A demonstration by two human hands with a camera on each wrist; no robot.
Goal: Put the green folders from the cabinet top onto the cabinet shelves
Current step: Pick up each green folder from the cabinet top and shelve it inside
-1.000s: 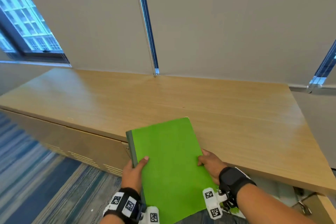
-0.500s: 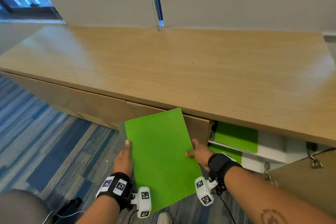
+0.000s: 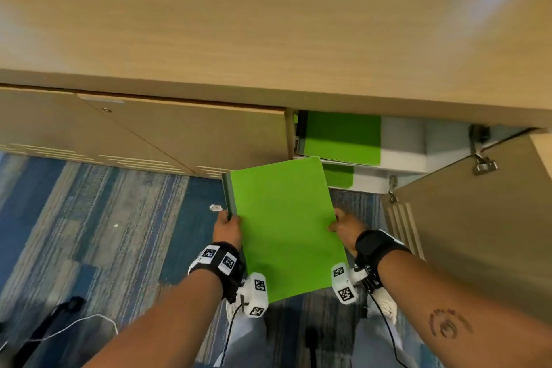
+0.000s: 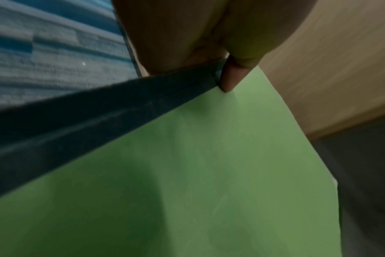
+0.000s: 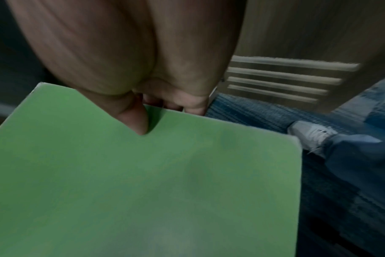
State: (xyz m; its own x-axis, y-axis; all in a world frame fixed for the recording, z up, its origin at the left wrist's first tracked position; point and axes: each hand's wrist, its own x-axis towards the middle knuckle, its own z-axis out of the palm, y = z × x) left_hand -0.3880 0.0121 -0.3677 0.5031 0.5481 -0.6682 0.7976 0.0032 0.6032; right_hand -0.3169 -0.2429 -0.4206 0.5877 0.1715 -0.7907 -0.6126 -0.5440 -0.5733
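I hold a bright green folder (image 3: 283,227) flat in front of me, below the cabinet top (image 3: 268,24) and just outside the open cabinet. My left hand (image 3: 227,225) grips its dark spine side, thumb on the cover (image 4: 229,81). My right hand (image 3: 342,225) grips the opposite long edge, thumb on top (image 5: 136,120) and fingers underneath. Another green folder (image 3: 340,137) lies on the upper shelf (image 3: 400,158) inside the cabinet. A further green folder (image 3: 339,176) shows on the shelf below, partly hidden by the one I hold.
The open cabinet door (image 3: 472,218) with vent slots and a metal hinge (image 3: 482,164) stands to the right. A shut door (image 3: 194,134) is to the left. Blue striped carpet (image 3: 89,218), a white cable (image 3: 74,323) and my shoes (image 5: 310,135) are below.
The folder has come off the cabinet top and moved down and right to the front of the open compartment. My view has tilted down to the shelves and floor.
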